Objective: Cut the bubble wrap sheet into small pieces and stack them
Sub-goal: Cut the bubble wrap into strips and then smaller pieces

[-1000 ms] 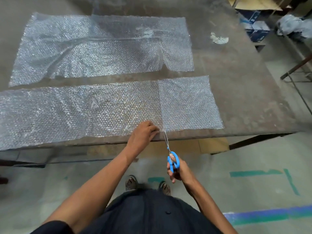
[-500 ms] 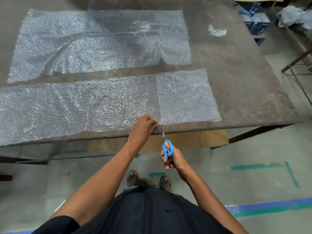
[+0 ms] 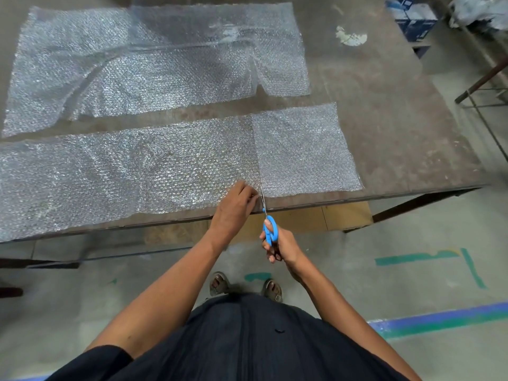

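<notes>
A long bubble wrap strip (image 3: 123, 171) lies along the near edge of the brown table (image 3: 398, 127). Its right end (image 3: 302, 152) is marked off by a straight crease line. My left hand (image 3: 236, 207) presses the strip's near edge, fingers curled on it just left of that line. My right hand (image 3: 277, 243) grips blue-handled scissors (image 3: 269, 226), whose thin blades point up into the strip's edge at the line. A second, wider bubble wrap sheet (image 3: 154, 59) lies farther back, with a notch cut in its right part.
A white scrap (image 3: 350, 37) lies on the table's far right. Blue boxes (image 3: 415, 20) and a metal frame (image 3: 483, 86) stand beyond the right edge. Cardboard (image 3: 330, 218) sits under the table. Tape lines (image 3: 423, 257) mark the floor.
The scissors have moved up toward the table, and their blades now reach the strip's near edge. My left hand stays on the strip beside them.
</notes>
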Motion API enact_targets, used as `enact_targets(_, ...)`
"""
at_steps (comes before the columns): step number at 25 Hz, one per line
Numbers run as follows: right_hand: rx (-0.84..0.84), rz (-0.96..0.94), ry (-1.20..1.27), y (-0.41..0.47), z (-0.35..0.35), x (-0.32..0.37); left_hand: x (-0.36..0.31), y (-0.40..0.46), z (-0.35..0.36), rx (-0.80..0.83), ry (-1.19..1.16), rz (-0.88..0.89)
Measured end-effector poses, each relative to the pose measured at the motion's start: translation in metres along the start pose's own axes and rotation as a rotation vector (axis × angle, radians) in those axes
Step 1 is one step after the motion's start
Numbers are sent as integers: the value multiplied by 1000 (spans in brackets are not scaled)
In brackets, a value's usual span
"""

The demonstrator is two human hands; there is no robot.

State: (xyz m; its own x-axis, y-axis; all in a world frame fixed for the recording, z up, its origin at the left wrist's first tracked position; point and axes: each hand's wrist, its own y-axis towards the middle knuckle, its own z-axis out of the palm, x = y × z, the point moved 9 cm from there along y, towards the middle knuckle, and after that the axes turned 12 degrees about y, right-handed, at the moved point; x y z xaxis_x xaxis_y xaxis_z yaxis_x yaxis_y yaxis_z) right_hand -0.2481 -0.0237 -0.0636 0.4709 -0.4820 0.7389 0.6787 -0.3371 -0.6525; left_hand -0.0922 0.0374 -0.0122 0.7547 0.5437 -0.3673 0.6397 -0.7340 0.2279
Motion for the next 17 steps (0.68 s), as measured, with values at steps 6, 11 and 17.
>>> enact_targets(6, 1, -23, -53, 3, 3, -8, 6, 0, 8, 3, -42, -18)
enact_targets(11, -15, -40, -114, -1, 2, -4, 8, 1, 11, 7, -83, -39)
enact_targets(17, -37, -23, -69, 7, 3, -1, 14, -1, 8, 3, -165, -73)
